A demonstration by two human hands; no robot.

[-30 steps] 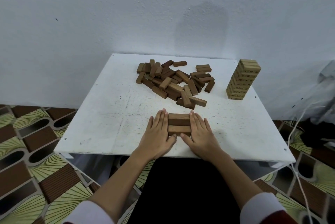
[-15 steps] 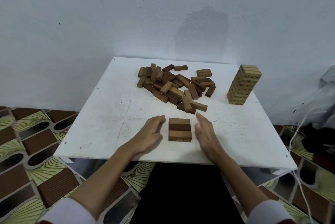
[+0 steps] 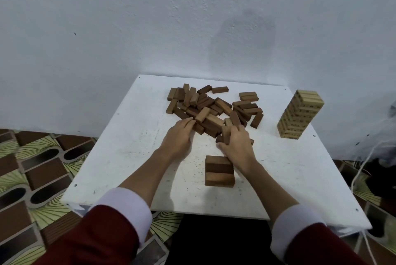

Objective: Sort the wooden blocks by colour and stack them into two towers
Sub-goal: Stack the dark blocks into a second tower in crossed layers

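While both hands reach into the near edge of the loose pile of brown blocks (image 3: 214, 110), the relation that decides the coming move is how each block lies against the fingertips meeting it. The right hand (image 3: 236, 146) has its fingers (image 3: 232, 134) curled round a pale brown block (image 3: 225, 132) that stands tilted, its long axis running roughly away from the person and along the fingers, so it looks already gripped and ready to lift. The left hand (image 3: 179, 136) lies flatter, fingers pressed together and nearly straight, their tips touching a dark block (image 3: 198, 128) at the pile's near-left edge; that block lies just beyond and to the right of those fingertips, its long axis slanting across them. Whether it pinches anything I cannot tell. Behind the right wrist, toward the person, the started brown stack (image 3: 219, 171) sits on the white table (image 3: 128, 157), its top blocks lying crosswise. The right hand is the nearer one to it, so I judge the held block will travel back toward the wrist and want turning square to that top layer. The finished light tower (image 3: 300, 114) stands well apart, far to the right of the right hand.
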